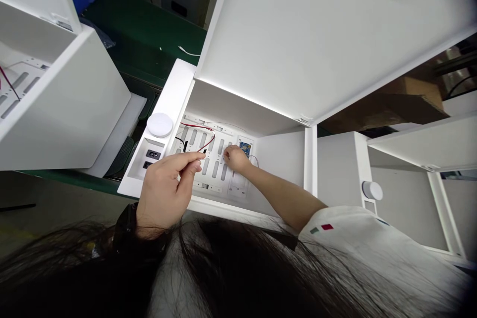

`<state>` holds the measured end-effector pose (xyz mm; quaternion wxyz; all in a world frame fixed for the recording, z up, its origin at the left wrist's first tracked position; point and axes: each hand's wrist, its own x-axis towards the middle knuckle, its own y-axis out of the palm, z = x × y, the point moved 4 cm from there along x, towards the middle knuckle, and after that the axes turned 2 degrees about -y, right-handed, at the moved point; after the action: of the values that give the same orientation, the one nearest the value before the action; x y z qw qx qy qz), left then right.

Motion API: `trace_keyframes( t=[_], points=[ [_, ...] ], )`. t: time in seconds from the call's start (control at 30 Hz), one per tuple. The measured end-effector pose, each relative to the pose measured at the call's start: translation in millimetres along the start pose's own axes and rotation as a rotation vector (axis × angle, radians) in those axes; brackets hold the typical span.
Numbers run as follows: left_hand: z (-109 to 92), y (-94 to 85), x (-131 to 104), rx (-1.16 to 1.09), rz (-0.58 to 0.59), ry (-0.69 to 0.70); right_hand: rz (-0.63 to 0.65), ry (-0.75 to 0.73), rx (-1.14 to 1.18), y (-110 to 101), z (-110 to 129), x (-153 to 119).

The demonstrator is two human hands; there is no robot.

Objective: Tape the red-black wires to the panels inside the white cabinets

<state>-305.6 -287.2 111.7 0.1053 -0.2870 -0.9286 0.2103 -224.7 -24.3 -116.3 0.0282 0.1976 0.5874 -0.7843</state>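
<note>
An open white box (182, 79) stands in the middle, its lid (316, 25) raised. Inside lies a slotted white plate (215, 168) with a red wire (197, 125), a black wire and a blue circuit board (245, 147). My left hand (167, 186) is over the box's front left edge, thumb and index finger brought together at a small black piece; what they pinch is too small to name. My right hand (236, 160) reaches inside, fingers curled closed beside the circuit board. Whatever it may hold is hidden.
Another open white box (85, 104) stands at the left, and one more (335, 164) at the right. A round white knob (160, 124) and two black sockets are on the middle box's left end. Behind are a green surface (149, 35) and a cardboard box (417, 94).
</note>
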Motion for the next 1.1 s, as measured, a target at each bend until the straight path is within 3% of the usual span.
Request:
trace_keyframes(
  t=[0.13,0.37,0.8,1.1],
  points=[
    [0.3,0.3,0.1,0.009,0.004,-0.006,0.029,-0.069,-0.017,-1.8,-0.3,0.1],
    [-0.9,0.6,0.0,0.006,0.006,-0.013,-0.017,-0.008,0.052,-4.9,-8.0,-2.0],
    [-0.3,0.6,0.1,-0.007,0.011,-0.036,0.088,-0.181,-0.126,-6.0,5.0,-1.5],
    [0.1,-1.3,-1.6,-0.017,0.011,-0.036,0.061,-0.14,-0.133,-3.8,6.8,-1.5]
  ],
)
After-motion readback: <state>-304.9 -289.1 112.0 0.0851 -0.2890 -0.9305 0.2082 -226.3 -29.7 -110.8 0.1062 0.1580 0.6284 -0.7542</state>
